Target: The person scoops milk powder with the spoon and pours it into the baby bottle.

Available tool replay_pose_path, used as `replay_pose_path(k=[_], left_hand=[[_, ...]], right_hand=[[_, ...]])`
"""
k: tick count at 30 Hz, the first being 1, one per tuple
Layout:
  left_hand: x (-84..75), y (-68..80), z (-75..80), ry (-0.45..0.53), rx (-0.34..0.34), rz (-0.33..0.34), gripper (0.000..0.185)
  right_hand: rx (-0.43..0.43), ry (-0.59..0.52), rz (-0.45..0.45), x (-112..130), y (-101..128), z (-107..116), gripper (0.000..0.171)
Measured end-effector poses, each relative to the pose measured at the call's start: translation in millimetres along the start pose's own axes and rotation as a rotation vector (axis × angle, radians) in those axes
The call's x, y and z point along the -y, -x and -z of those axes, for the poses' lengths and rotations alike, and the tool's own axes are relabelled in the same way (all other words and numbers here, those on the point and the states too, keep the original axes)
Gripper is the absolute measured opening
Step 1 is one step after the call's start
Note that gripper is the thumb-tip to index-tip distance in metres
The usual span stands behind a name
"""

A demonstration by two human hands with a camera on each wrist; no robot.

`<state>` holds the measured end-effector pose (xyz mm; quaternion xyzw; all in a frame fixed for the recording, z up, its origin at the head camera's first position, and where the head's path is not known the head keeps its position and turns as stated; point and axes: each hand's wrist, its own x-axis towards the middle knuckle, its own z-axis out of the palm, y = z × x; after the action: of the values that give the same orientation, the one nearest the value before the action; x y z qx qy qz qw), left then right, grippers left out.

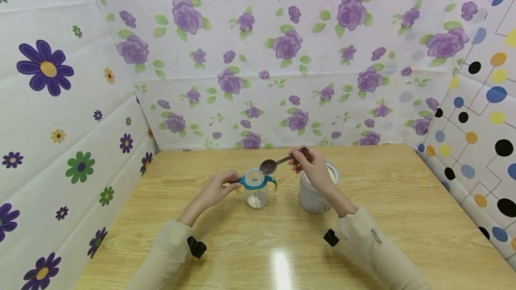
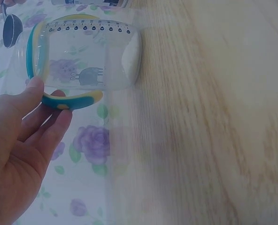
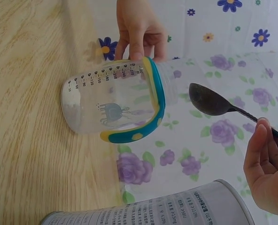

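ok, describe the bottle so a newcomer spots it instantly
On the wooden table, near the middle, left of the open tin, stands a clear baby bottle. It alone has a teal collar with yellow-tipped handles; the left hand grips one handle.

Makeshift recording booth, floral sheets, wooden table

Left hand holds a teal handle of the clear baby bottle, upright on the table. Right hand pinches a dark spoon, bowl over the bottle mouth. Open tin just right of bottle.
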<state>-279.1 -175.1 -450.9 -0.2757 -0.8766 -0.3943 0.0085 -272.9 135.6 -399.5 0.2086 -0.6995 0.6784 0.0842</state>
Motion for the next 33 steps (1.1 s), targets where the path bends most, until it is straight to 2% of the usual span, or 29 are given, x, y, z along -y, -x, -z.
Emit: replay_pose_path(k=[33], left_hand=[[-3.2,0.9,-0.7,0.011,-0.008,-0.001,0.009]], right_hand=[[-0.040,-0.017,-0.009,-2.9,4.0,14.0,0.031]])
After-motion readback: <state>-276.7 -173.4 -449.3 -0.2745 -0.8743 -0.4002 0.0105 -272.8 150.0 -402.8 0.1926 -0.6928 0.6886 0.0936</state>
